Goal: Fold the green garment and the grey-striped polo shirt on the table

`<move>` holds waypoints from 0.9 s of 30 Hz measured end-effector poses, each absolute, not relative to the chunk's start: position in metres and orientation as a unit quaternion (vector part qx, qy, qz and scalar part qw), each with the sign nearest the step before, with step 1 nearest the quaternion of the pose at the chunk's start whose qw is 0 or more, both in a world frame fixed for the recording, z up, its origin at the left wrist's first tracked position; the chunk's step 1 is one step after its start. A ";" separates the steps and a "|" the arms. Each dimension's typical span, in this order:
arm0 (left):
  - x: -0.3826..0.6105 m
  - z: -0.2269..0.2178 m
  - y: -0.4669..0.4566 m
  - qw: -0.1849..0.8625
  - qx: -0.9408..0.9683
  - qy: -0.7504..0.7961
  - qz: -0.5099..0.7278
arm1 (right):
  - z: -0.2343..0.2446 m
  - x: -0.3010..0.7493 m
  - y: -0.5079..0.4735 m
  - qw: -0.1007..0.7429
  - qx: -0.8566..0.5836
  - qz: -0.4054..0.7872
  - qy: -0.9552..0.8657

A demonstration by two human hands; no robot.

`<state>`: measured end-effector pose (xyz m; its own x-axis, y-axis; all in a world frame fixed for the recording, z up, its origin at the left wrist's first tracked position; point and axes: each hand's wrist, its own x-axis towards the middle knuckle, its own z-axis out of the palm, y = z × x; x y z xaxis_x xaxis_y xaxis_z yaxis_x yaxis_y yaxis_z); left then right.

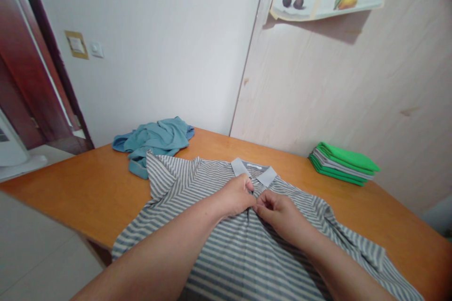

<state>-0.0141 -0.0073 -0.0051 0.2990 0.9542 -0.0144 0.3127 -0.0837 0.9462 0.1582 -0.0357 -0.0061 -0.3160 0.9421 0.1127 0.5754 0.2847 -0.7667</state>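
A grey-and-white striped polo shirt point(226, 254) lies spread face up, its light grey collar point(267, 177) pointing toward the wall and its short sleeves out to both sides. Just below the collar, my left hand point(240, 194) pinches the front placket between thumb and fingers. My right hand point(273, 207) meets it there, its fingertips pinched on the same strip of cloth. The two hands nearly touch. Whatever button lies between the fingertips is hidden.
The shirt covers much of an orange-brown wooden table point(81, 188). Crumpled teal clothing point(158, 136) lies at the back left, touching the shirt's sleeve. A folded stack of green and grey cloth point(342, 162) sits at the back right by the wall point(169, 47).
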 end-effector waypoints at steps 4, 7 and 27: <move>-0.014 -0.005 -0.008 0.470 0.645 0.488 0.353 | -0.010 0.161 -0.033 0.297 -0.494 0.390 -0.718; -0.014 -0.006 -0.007 0.476 0.636 0.494 0.353 | -0.012 0.162 -0.031 0.305 -0.479 0.424 -0.706; -0.019 -0.009 -0.006 0.390 0.740 0.463 0.293 | -0.004 0.159 -0.030 0.311 -0.483 0.470 -0.670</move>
